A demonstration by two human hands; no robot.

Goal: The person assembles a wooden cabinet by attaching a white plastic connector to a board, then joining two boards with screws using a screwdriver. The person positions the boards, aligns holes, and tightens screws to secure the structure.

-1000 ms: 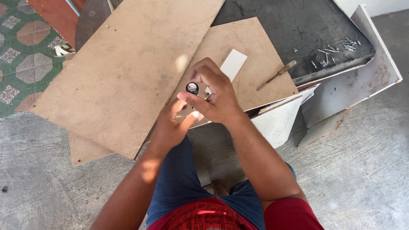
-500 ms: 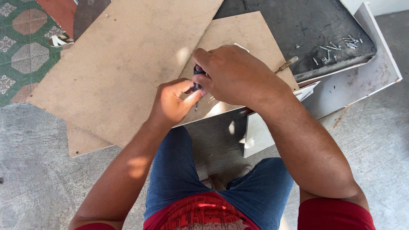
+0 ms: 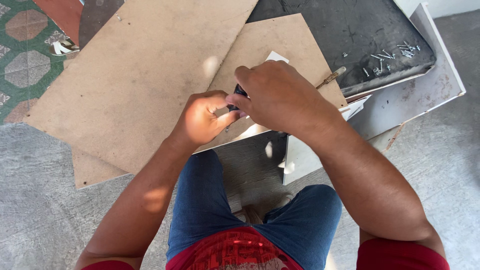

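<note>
Right hand [image 3: 280, 97] shifted slightly, left hand [image 3: 200, 120] gripping dark object [image 3: 239, 92]

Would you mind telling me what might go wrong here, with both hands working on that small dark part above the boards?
1. The small dark part is pinched between the left hand and the right hand, mostly hidden; if the grip slips it may drop between the overlapping brown boards.
2. Loose screws lie near the edge of the dark panel and could roll off.
3. The screwdriver rests close to the right forearm; a nudge might shift it.
</note>
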